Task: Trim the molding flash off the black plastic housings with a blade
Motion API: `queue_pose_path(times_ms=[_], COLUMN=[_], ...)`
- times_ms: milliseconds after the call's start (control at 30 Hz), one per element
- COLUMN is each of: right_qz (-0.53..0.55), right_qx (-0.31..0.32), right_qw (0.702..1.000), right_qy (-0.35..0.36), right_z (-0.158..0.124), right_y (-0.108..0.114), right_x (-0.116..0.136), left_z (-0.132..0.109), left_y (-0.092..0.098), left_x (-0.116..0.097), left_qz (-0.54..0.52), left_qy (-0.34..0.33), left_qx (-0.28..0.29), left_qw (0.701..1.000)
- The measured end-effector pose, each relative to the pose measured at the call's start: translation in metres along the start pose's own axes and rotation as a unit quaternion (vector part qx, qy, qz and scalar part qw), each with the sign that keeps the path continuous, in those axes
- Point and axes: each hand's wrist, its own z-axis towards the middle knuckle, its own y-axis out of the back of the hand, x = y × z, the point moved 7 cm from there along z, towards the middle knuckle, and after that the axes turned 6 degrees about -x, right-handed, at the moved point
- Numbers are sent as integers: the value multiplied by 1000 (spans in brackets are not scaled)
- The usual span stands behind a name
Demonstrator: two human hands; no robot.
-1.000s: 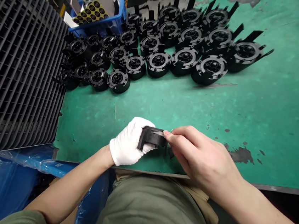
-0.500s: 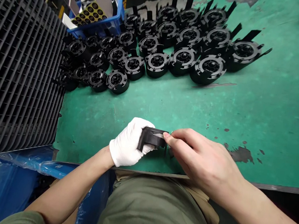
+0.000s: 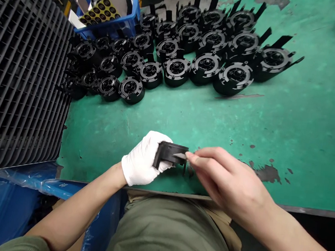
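Observation:
My left hand [image 3: 140, 160], in a white glove, is closed around a black plastic housing [image 3: 167, 152] just above the near edge of the table. The housing is tilted so that its side wall faces me, with a short leg pointing down at its left. My bare right hand [image 3: 230, 178] pinches a small, pointed grey blade [image 3: 179, 155] between thumb and finger. The blade lies across the housing's side wall, near its right end. Whether it touches the wall or hovers just in front cannot be made out. The lower fingers of my right hand are partly hidden.
Several round black housings [image 3: 176, 67] stand in rows across the back of the green table [image 3: 311, 128]. Behind them at left is a blue bin [image 3: 105, 31] with a sheet of round stickers [image 3: 103, 11]. A dark grey grid rack [image 3: 23, 74] borders the left side.
My right hand has shifted slightly right and down, drawing the blade a little away from the housing's upper rim. My left hand holds the housing almost still.

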Motion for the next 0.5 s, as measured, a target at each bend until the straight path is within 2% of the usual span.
queue_pose_path(times_ms=[167,500], right_qz=[-19,-102], right_qx=[0,3], right_qw=[1000,994], right_qy=[-8,35], right_z=[5,6], right_y=[-3,0], right_x=[-6,7], left_z=[1,0], left_y=[0,0], left_x=[2,1], left_qz=[-7,3], left_qy=[19,12], left_qx=[-1,-2], left_qw=[1000,1000])
